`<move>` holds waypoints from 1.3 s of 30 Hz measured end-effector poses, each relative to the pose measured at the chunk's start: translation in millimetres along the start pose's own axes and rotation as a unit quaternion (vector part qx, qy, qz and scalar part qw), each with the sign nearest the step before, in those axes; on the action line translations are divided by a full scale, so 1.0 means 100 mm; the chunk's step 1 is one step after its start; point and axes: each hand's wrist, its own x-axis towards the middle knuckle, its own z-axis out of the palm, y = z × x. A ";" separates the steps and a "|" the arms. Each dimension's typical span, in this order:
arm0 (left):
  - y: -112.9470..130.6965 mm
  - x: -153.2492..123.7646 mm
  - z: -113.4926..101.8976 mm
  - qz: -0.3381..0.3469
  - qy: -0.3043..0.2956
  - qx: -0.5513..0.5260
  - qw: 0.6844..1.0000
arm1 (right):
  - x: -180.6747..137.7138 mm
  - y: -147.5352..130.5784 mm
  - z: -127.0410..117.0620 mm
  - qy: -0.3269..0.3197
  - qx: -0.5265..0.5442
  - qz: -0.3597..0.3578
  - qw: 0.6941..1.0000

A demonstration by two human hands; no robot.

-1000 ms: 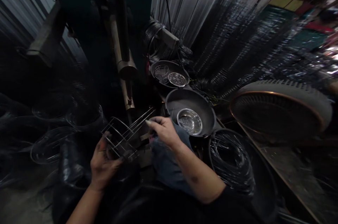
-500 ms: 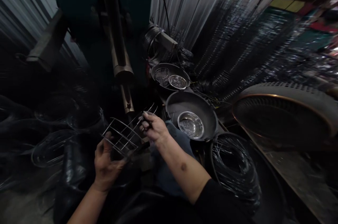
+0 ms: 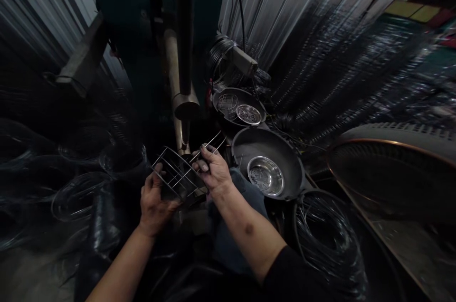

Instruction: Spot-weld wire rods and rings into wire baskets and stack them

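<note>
A bent wire rack (image 3: 177,181) of thin crossed metal rods is held between my hands at the lower middle. My left hand (image 3: 156,207) grips its left and lower side, thumb up against the rods. My right hand (image 3: 214,167) pinches the rack's right part, where several rods stick out past the fingers. Just beyond the rack stands a machine with a dark vertical rod (image 3: 184,31) above a brass-coloured round block (image 3: 187,105). A narrower brass-coloured post below the block ends close behind the rack. Whether rack and post touch, I cannot tell.
Right of my hands, a dark pan (image 3: 290,162) holds a shiny metal bowl (image 3: 274,181) with short wire pieces. Behind it, another pan (image 3: 261,98) carries a second bowl (image 3: 248,114) and wire parts. Coiled wire (image 3: 331,245) lies nearer me. A round fan-like guard (image 3: 392,169) stands right.
The view has swung so that the surroundings sit farther right. Both hands still hold the wire rack, and my right hand is slightly closer to its middle.
</note>
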 end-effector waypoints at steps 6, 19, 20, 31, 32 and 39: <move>-0.07 0.09 0.04 0.041 0.017 0.007 0.999 | 0.08 -0.02 0.05 -0.008 -0.019 0.001 1.000; -0.22 0.29 0.13 0.049 0.021 0.010 0.999 | 0.32 -0.06 0.14 -0.026 -0.048 -0.016 0.998; -0.22 0.30 0.14 0.053 0.024 0.010 0.998 | 0.33 -0.07 0.15 -0.022 -0.050 -0.015 0.998; -0.25 0.40 0.16 0.076 0.031 0.025 0.996 | 0.40 -0.12 0.18 -0.028 -0.051 -0.006 0.998; -0.25 0.40 0.16 0.076 0.028 0.025 0.996 | 0.41 -0.12 0.18 -0.027 -0.051 -0.006 0.998; -0.16 0.41 0.17 0.039 0.014 -0.009 0.999 | 0.41 -0.11 0.18 -0.040 -0.059 -0.034 0.997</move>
